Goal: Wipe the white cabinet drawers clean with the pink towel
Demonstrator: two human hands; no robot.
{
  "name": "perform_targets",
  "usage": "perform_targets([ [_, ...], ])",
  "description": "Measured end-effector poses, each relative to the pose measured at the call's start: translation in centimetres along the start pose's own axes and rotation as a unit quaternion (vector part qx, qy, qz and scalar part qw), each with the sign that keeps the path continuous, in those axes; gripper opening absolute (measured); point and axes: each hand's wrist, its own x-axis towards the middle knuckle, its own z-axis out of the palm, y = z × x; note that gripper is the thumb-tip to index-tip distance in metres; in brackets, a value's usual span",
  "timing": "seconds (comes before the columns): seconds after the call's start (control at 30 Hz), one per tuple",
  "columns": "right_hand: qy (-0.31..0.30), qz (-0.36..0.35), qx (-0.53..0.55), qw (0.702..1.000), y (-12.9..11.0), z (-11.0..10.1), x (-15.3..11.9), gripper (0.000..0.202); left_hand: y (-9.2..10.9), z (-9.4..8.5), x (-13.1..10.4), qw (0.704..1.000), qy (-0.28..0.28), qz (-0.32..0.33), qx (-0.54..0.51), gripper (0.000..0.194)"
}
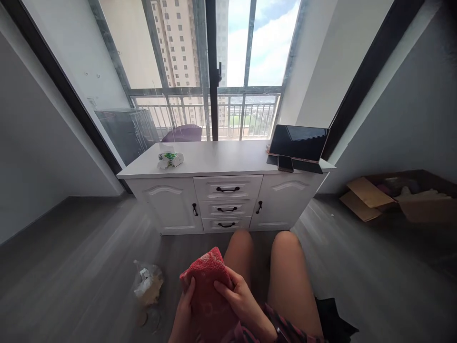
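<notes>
Cloth (pixel 209 281), red and plush-edged, is pinched at opposite sides by the left grip (pixel 184 305) and right grip (pixel 241 297), both closed on it near the left thigh (pixel 240 255), apparently so its upper edge is kept spread

From here I see one red cloth (pixel 208 272), fuzzy and whitish along its upper edge. It seems to be folded and is tilted, one corner upward, held between the left hand (pixel 182 310) and the right hand (pixel 242 299).

The left hand (pixel 183 305) and right hand (pixel 241 299) grip side by side, thumbs (pixel 223 288) uppermost; bent knees (pixel 286 244) lie beyond.
</notes>
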Motion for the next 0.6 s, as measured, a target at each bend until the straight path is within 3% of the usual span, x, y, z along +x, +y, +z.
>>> perform_targets([
  [0.1, 0.043, -0.018, -0.005, 0.999, -0.2, -0.8, 0.0, 0.034, 1.0, 2.4, -0.3, 0.986, 0.044, 0.092, 0.136, 0.044],
  [0.23, 0.102, -0.052, -0.057, 0.992, -0.3, -2.3, 0.3, 0.036, 1.0, 5.1, -0.8, 0.937, -0.015, 0.261, 0.232, 0.042],
  [0.3, 0.120, -0.061, -0.077, 0.988, -0.1, -3.0, 0.7, 0.037, 0.3, 5.9, -0.9, 0.924, -0.005, 0.299, 0.237, 0.037],
  [0.37, 0.130, -0.065, -0.083, 0.986, 0.0, -3.6, 1.2, 0.037, -0.5, 6.7, -0.7, 0.941, 0.017, 0.268, 0.209, 0.034],
  [0.47, 0.124, -0.072, -0.092, 0.985, 0.4, -4.6, 2.4, 0.039, -1.0, 8.6, -0.5, 0.989, 0.022, 0.130, 0.072, 0.028],
  [0.53, 0.122, -0.078, -0.112, 0.983, 0.9, -5.6, 3.3, 0.043, -0.6, 10.2, -0.4, 0.999, -0.011, 0.051, -0.016, 0.022],
  [0.6, 0.125, -0.063, -0.165, 0.976, 1.9, -7.3, 3.8, 0.047, 0.1, 11.5, -0.5, 0.997, -0.046, 0.014, -0.058, 0.019],
])
